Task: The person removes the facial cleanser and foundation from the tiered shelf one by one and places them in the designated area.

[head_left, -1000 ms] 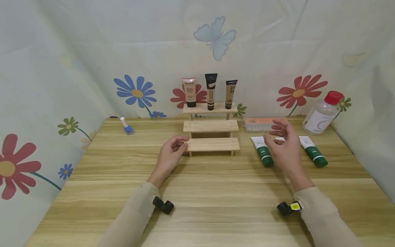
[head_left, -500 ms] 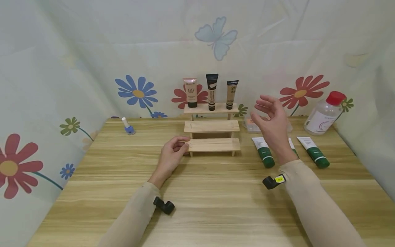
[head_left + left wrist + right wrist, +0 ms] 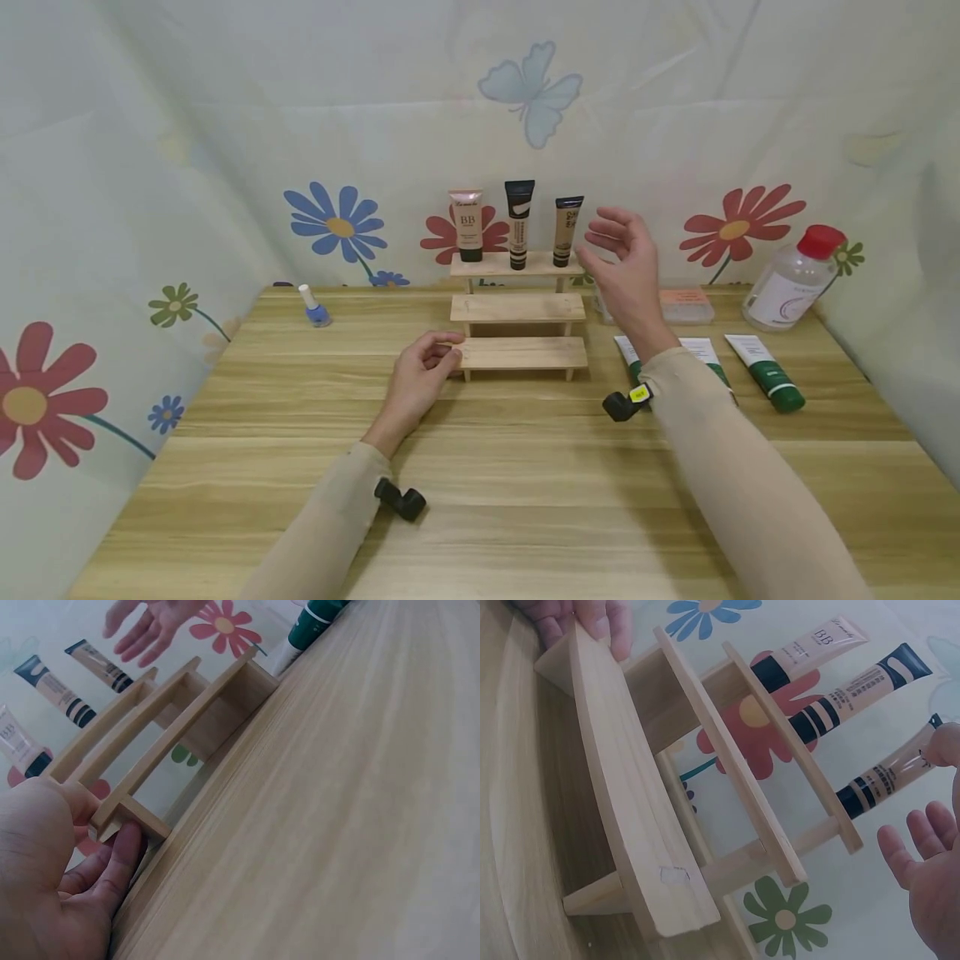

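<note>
My left hand (image 3: 420, 375) grips the left end of the lowest step of a three-step wooden stand (image 3: 517, 355); its thumb lies over the board and its fingers curl beside the leg (image 3: 146, 817). On the top step three cosmetic tubes stand upright on their caps: a pink BB cream tube (image 3: 468, 223), a taller dark-topped tube (image 3: 518, 225) and a smaller tan tube (image 3: 566, 233). My right hand (image 3: 628, 262) is raised just right of the tan tube, thumb and fingers apart. In the right wrist view the thumb (image 3: 946, 744) overlaps that tube's upper end.
Three green-and-white tubes lie right of the stand, the rightmost tube (image 3: 765, 373) in full view, the others partly behind the right arm. Behind them are a clear flat case (image 3: 686, 308) and a red-capped bottle (image 3: 787, 283). Blue nail polish (image 3: 317, 313) stands far left.
My right hand has risen from over the green-and-white tubes and moved left to beside the tan tube. My left hand has stayed on the stand.
</note>
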`<state>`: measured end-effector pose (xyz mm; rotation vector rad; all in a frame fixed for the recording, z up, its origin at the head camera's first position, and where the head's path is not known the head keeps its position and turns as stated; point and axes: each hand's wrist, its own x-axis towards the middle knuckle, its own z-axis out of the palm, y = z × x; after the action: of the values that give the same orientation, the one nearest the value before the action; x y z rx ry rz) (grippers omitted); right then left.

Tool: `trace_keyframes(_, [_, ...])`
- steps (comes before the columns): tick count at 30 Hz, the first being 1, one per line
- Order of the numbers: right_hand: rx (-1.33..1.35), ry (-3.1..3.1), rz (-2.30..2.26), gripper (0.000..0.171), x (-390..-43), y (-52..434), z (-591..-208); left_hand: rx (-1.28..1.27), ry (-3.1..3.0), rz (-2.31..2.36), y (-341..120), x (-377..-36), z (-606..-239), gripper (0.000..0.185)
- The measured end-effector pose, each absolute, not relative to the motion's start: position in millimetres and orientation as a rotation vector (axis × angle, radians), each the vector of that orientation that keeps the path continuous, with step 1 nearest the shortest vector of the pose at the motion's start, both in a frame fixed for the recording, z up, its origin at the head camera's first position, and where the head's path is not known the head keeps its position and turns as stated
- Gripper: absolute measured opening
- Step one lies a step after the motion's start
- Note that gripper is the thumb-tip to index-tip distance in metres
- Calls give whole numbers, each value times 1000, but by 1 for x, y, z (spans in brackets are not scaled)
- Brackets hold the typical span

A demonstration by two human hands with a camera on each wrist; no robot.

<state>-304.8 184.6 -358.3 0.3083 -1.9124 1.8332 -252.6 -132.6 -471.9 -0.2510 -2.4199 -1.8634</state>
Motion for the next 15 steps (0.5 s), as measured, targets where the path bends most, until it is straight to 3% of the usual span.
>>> trace_keyframes(15, [272,-1987,1810,53,-320,167,-360,-254,-2408,-1869,-133,-253,-472,23])
